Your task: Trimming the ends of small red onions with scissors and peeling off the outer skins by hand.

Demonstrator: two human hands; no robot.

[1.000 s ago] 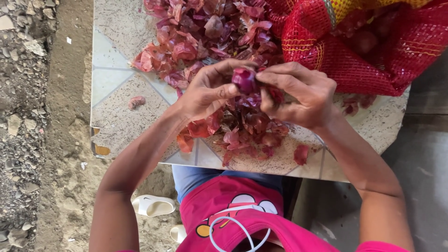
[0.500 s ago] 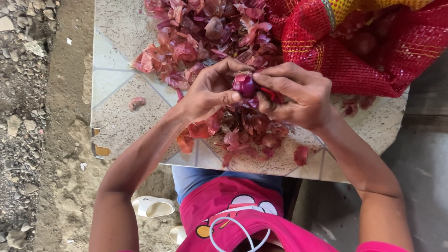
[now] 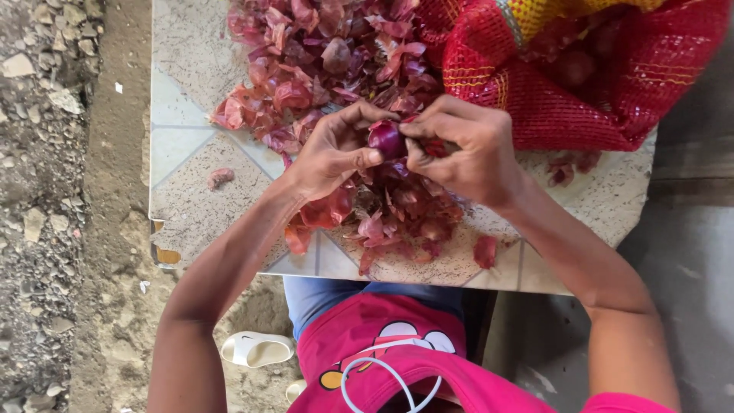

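A small purple-red onion (image 3: 386, 138) is pinched between both my hands above a tiled tabletop (image 3: 191, 153). My left hand (image 3: 332, 149) cups it from the left, thumb pressed near its side. From the right, my right hand (image 3: 466, 149) grips it with fingertips on its skin. Below and behind my hands lies a heap of reddish onion peels (image 3: 329, 61).
A red mesh sack (image 3: 581, 76) holding more onions lies at the table's back right. One loose peel (image 3: 220, 177) sits alone on the left tiles. Stony dirt ground (image 3: 46, 191) runs along the left; a white sandal (image 3: 256, 349) lies under the table edge.
The loose skin that covered the onion has come away, so its smooth purple surface now shows. My hands have stayed in about the same place.
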